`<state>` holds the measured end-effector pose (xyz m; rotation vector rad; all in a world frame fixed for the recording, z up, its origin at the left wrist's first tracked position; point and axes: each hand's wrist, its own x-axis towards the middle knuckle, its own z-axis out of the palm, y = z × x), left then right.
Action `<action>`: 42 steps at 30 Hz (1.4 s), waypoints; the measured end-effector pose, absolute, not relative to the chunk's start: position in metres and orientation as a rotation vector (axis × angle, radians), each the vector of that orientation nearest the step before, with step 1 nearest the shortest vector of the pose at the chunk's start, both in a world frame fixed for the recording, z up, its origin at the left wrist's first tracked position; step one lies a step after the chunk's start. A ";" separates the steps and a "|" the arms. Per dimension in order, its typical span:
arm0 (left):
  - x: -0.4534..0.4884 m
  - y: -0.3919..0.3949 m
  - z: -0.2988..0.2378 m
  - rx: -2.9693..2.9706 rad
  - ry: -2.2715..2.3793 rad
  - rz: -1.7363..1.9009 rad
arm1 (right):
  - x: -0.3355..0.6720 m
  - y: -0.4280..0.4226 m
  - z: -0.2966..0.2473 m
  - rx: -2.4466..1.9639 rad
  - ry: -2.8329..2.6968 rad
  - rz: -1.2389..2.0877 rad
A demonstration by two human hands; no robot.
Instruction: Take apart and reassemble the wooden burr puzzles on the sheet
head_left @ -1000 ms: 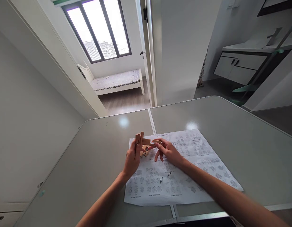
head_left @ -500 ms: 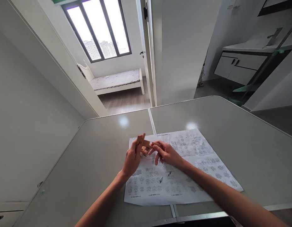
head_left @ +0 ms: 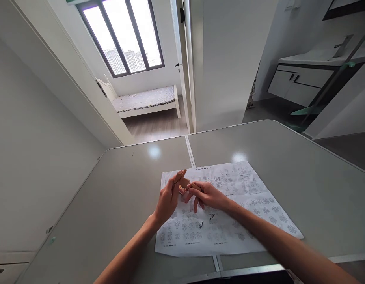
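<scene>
Between my hands is a small wooden interlocking puzzle (head_left: 185, 182), made of several brown sticks joined at angles. My left hand (head_left: 168, 197) is closed round its left side, with a stick end poking up past the fingers. From the right, my right hand (head_left: 206, 194) pinches a stick on the near right side of the puzzle between thumb and forefinger, its other fingers hanging loose below. The fingers hide much of the puzzle. Under both hands lies a creased white instruction sheet (head_left: 224, 228), printed with rows of small puzzle diagrams.
The grey tabletop (head_left: 126, 197) has a metal seam (head_left: 189, 152) down its middle. Beyond it, a doorway shows a bed (head_left: 147, 100) beneath a window (head_left: 123, 35). At the right stands a washbasin cabinet (head_left: 300, 81).
The puzzle has turned a little in my hands, and its upper stick has shifted slightly right and down. Both hands stay close together, still holding it.
</scene>
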<state>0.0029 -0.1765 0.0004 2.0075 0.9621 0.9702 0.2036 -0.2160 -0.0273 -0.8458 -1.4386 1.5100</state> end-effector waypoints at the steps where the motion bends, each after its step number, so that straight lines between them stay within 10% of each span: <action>1: 0.002 -0.176 0.001 2.002 0.953 0.965 | 0.204 -0.216 -0.028 -0.844 -1.438 1.511; 42: 0.013 -0.183 -0.005 1.963 0.770 0.863 | 0.201 -0.217 -0.020 -0.866 -1.408 1.458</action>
